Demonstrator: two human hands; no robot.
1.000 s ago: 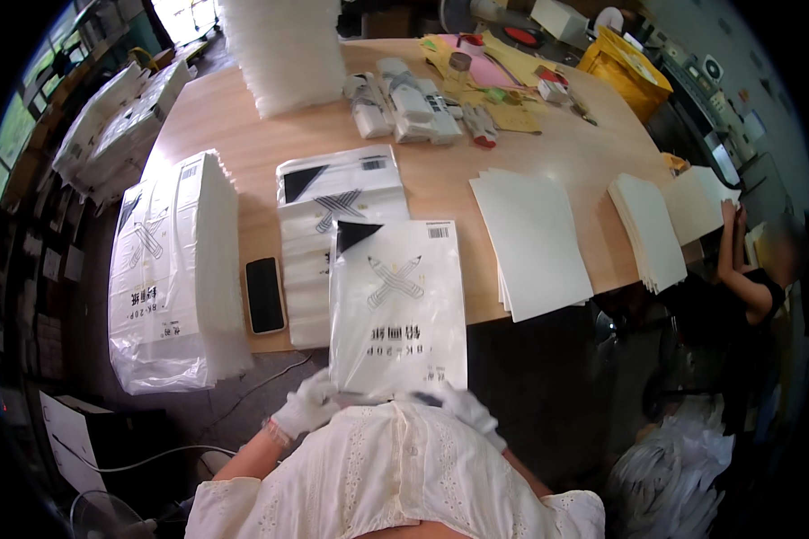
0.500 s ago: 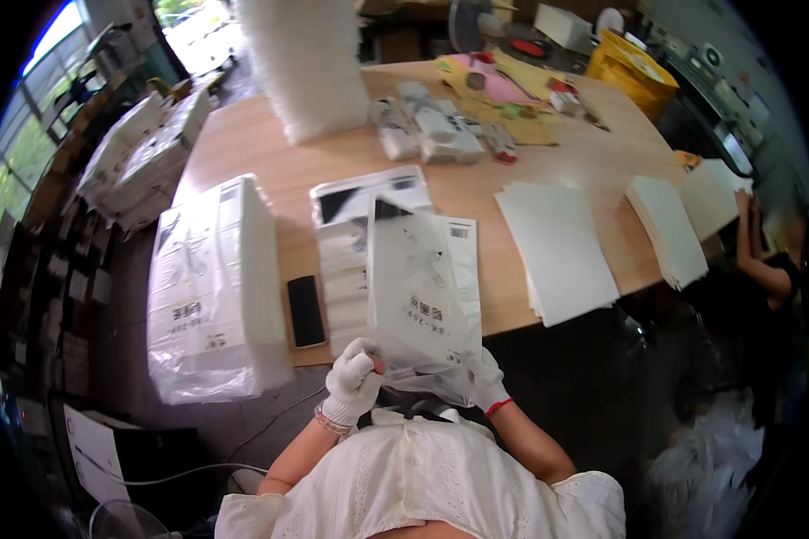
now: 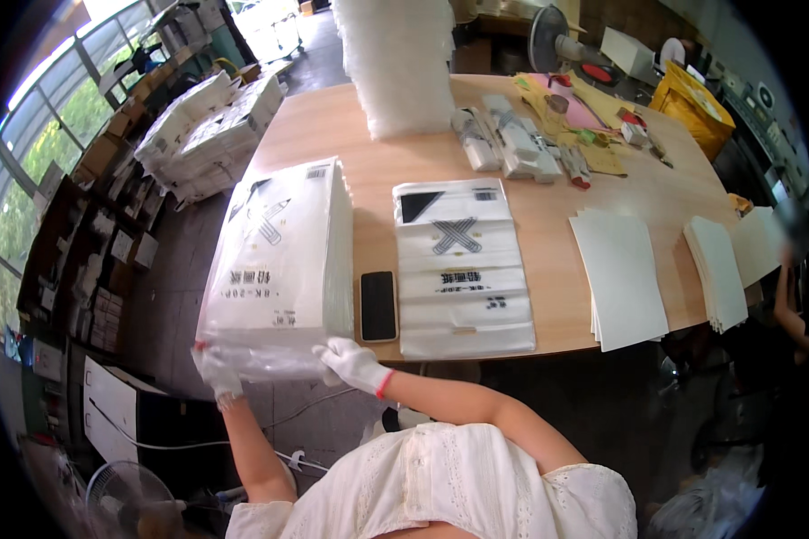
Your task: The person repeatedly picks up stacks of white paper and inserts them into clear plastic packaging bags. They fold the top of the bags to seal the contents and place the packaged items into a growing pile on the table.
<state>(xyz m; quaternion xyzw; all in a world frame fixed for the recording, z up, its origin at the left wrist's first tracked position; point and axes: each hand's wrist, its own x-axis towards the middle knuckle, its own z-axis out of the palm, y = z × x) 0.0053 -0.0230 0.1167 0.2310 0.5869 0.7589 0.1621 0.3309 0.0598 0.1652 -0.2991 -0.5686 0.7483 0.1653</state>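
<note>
Both of my hands wear white gloves and are at the near end of a tall stack of paper packs in clear printed plastic bags point(image 3: 279, 242), on the table's left side. At the near left corner, my left hand point(image 3: 216, 370) is closed on the loose plastic edge of the top paper pack. My right hand point(image 3: 355, 364) reaches across to the near right corner, its fingers closed at that pack's edge; the fingertips are partly hidden. Flat printed plastic bags point(image 3: 466, 310) lie in a pile to the right, with a black phone point(image 3: 378, 306) between pile and stack.
White paper sheets point(image 3: 618, 278) and a narrower paper stack point(image 3: 715, 269) lie to the right. A tall stack of white plastic point(image 3: 397, 72) stands at the back, near wrapped packs point(image 3: 517, 135). Another person's arm point(image 3: 786, 305) shows at far right. A fan point(image 3: 130, 499) stands at lower left.
Both hands moved left from the flat bag pile to the stack. The filled bag they held over the pile now appears to lie on top of the stack. The view shifted left.
</note>
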